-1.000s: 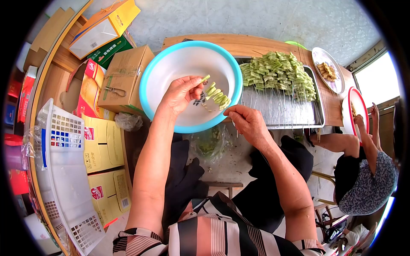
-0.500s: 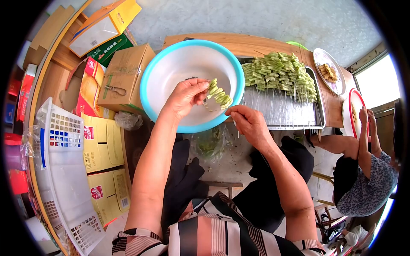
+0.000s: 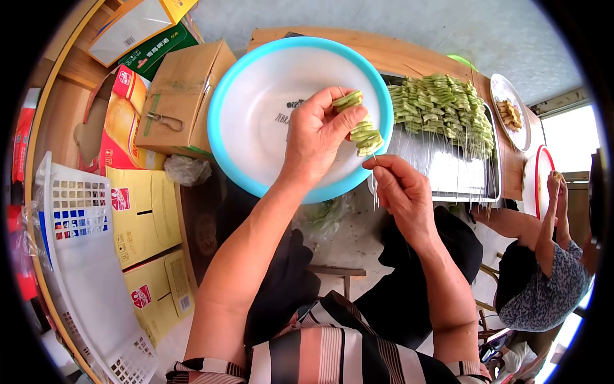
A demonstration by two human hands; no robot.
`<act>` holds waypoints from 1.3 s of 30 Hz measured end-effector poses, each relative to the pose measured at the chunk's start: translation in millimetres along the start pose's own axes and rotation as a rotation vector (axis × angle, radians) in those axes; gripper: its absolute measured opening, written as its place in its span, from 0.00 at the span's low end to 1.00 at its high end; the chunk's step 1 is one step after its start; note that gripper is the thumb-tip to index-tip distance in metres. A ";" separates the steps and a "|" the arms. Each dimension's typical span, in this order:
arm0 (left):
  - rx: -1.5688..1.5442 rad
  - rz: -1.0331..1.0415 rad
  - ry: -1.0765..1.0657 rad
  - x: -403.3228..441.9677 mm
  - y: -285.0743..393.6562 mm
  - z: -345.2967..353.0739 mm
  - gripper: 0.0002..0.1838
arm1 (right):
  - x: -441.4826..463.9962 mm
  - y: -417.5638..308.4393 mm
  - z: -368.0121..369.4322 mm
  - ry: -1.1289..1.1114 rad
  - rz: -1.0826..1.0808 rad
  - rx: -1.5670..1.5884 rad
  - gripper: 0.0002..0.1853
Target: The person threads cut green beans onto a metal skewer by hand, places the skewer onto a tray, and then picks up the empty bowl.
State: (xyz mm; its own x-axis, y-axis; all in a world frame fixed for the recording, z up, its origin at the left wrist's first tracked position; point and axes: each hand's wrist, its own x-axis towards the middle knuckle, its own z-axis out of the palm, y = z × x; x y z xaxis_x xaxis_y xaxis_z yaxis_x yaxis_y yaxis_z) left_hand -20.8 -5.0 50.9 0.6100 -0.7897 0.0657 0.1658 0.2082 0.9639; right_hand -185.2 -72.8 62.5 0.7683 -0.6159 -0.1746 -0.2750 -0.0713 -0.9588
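My left hand [image 3: 320,136] is closed around a row of cut green bean pieces [image 3: 366,138] threaded on a thin skewer, held over the right side of a white basin [image 3: 256,121] with a blue rim. Thumb and forefinger of my right hand [image 3: 401,192] pinch the skewer's lower end, just outside the rim. A few more thin skewers [image 3: 375,200] hang below those fingers. To the right, a metal tray [image 3: 457,181] bears a heap of finished-looking green bean skewers [image 3: 441,109], their bare ends pointing toward me.
A wooden table [image 3: 358,54] carries basin and tray. At its right stand a plate of brown food pieces [image 3: 510,115] and a red-rimmed basin [image 3: 532,179], by another person's hands [image 3: 558,185]. Cardboard boxes [image 3: 185,96] and a white plastic basket [image 3: 96,269] stand left.
Both hands have shifted right in view. My left fingers now wrap around the bean pieces, which hung more exposed before. The view has shifted slightly, and the other person's hands are lower.
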 end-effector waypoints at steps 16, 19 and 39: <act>-0.075 0.147 0.418 10.9 -10.9 -6.3 0.15 | 2.8 3.1 33.4 -0.076 -0.060 -0.002 0.07; -0.065 0.159 0.418 9.5 -13.4 -4.6 0.15 | 1.8 7.9 32.6 -0.063 -0.090 -0.037 0.09; -0.153 0.043 0.241 7.5 -22.3 2.4 0.21 | 23.5 11.8 32.7 0.026 -0.102 0.048 0.09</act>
State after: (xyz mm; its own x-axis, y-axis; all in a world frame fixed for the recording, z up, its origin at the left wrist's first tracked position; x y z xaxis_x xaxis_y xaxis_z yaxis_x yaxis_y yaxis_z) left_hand -21.8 -16.9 30.5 0.7828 -0.6218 0.0251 0.2391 0.3378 0.9103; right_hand -151.5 -62.5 39.7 0.7757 -0.6272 -0.0701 -0.1673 -0.0972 -0.9811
